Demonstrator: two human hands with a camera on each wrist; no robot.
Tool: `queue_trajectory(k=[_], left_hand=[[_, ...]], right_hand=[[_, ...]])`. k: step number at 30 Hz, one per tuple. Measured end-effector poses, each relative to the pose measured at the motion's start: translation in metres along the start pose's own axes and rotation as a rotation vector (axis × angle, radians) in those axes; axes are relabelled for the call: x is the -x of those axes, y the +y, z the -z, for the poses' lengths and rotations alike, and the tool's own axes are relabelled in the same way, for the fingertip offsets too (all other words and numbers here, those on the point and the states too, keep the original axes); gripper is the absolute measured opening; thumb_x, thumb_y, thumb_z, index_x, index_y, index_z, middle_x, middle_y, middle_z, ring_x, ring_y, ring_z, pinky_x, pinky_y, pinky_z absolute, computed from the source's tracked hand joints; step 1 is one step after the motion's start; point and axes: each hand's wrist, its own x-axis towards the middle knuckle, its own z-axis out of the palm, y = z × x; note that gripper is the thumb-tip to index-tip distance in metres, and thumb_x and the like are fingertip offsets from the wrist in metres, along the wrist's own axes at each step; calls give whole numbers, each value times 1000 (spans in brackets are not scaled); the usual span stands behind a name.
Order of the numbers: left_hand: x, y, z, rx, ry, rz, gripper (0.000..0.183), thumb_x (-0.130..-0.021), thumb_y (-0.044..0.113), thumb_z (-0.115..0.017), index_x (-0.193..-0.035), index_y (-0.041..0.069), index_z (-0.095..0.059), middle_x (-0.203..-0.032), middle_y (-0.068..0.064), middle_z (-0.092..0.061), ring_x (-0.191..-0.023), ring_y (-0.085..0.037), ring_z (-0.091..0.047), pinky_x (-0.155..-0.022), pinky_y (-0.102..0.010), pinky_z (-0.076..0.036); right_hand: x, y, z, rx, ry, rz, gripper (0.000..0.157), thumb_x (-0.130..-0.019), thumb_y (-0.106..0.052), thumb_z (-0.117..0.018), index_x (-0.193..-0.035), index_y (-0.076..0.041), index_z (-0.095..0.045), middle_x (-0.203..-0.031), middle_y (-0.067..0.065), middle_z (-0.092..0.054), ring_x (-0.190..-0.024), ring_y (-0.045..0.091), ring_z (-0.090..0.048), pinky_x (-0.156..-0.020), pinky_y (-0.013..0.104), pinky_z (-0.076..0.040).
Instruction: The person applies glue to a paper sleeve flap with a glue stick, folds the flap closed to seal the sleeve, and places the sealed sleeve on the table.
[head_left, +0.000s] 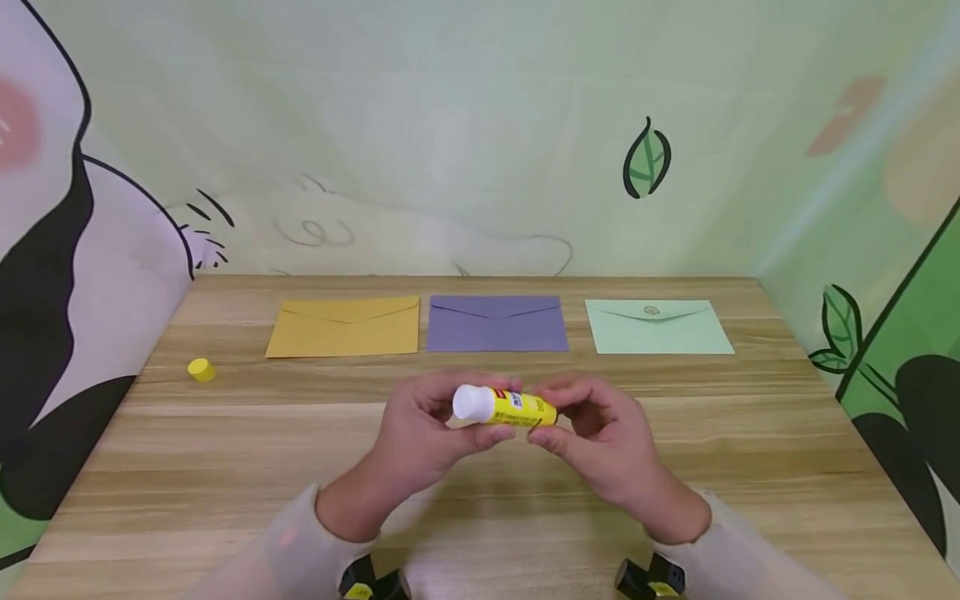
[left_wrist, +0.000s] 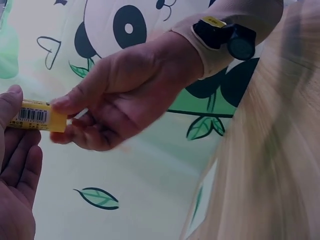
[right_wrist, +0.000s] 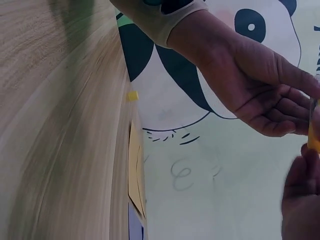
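Both hands hold a yellow glue stick [head_left: 521, 408] sideways above the wooden table, its white end pointing left and uncovered. My left hand [head_left: 420, 429] grips the barrel near that white end, thumb below and fingers above. At the opposite end, my right hand [head_left: 607, 433] pinches the base between thumb and fingers. A barcode on the glue stick [left_wrist: 34, 116] shows in the left wrist view. The right wrist view catches only a sliver of it at the frame's edge. A small yellow cap [head_left: 201, 369] lies on the table at the far left.
Along the back of the table [head_left: 300, 467] lie a yellow envelope [head_left: 345, 333], a purple envelope [head_left: 497, 327] and a mint-green envelope [head_left: 660, 332], side by side with flaps up. Behind them rises a pale green wall covering [head_left: 465, 150] with cartoon panda and leaf drawings.
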Motion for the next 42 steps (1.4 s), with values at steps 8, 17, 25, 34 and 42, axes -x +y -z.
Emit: queue_trajectory(k=[8,17,25,34,42], left_hand=[[0,9,2,-22,-109,-61,36,-79,-6,-80,-114,0,-74,-113,-8,-75,-105,-19,-71,-84,-33,-59],[2,11,-2,-41,-158,-168,47,-72,-16,-80,-115,3,-74,-115,-3,-74,-105,-22,-72,-84,-38,-59],[4,11,-4,-47,-138,-223,51,-69,-17,-82,-115,3,-74,-114,-4,-74,-104,-19,-72,-81,-37,-60],[2,7,-3,-118,-194,-431,46,-76,-3,-84,-120,0,-71,-112,-17,-74,-100,-25,-73,-79,-39,-60],[-5,13,-1,-183,-333,-554,39,-71,-4,-87,-107,-2,-72,-107,-21,-74,-100,-29,-72,-85,-41,-59]], right_hand=[[-2,-6,6,-145,-223,-202,26,-107,-23,-44,-123,-12,-63,-108,-2,-67,-87,12,-65,-80,31,-58],[3,-14,4,-92,-166,-134,18,-104,-10,-52,-119,-10,-62,-115,-2,-67,-95,10,-66,-83,25,-57],[4,-11,-3,-113,-93,60,14,-97,-5,-61,-109,2,-59,-118,4,-66,-108,16,-65,-84,24,-57],[3,-18,-4,-46,-267,43,30,-107,-14,-43,-122,11,-46,-124,4,-59,-109,15,-59,-88,25,-53],[2,-27,-2,-74,-275,-80,28,-109,-17,-36,-112,5,-52,-109,-7,-62,-96,7,-60,-82,25,-54]])
